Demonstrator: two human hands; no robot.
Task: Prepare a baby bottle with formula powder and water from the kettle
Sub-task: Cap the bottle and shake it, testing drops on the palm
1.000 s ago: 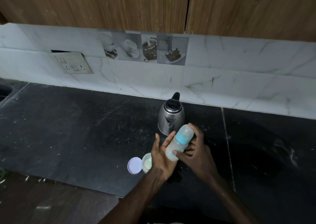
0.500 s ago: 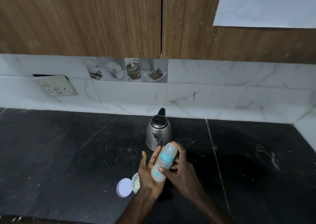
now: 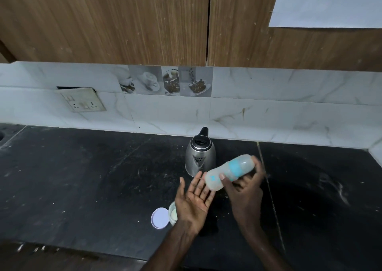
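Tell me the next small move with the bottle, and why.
Probably tap the bottle base against the open left hand again: the right hand holds it tilted, capped, just beside that palm, likely mixing the contents.

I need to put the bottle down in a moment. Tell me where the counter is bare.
The black counter lies bare from the kettle leftward to the socket plate, and right of the seam line to the corner. It is crowded in front of the kettle: the open tub and its lid sit by the left hand, and the right hand holds the bottle.
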